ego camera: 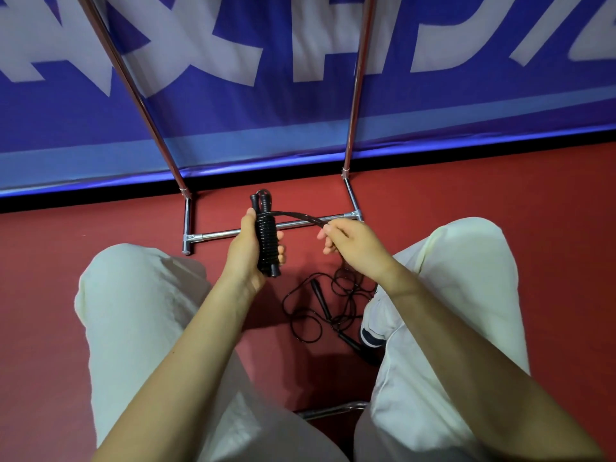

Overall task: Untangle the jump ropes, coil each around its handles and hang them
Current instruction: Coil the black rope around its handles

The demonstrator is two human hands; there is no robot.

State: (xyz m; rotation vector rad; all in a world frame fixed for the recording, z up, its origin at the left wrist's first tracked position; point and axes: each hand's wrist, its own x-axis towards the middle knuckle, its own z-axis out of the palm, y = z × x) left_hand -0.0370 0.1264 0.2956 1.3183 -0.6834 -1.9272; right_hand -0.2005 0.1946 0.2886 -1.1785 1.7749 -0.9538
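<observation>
Centre frame: left hand wrapped around coiled jump rope, handles upright; right hand pinching free rope end, palm down. Second tangled rope on floor, lower centre.

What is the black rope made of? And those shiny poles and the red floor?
The jump rope in the left hand looks like smooth black plastic or rubber cord: slightly glossy, bending easily. The poles of the rack look like polished metal, probably chromed steel, with mirror-like shine. The red floor looks like matte rubber or vinyl sports flooring, though that is hard to tell.
</observation>
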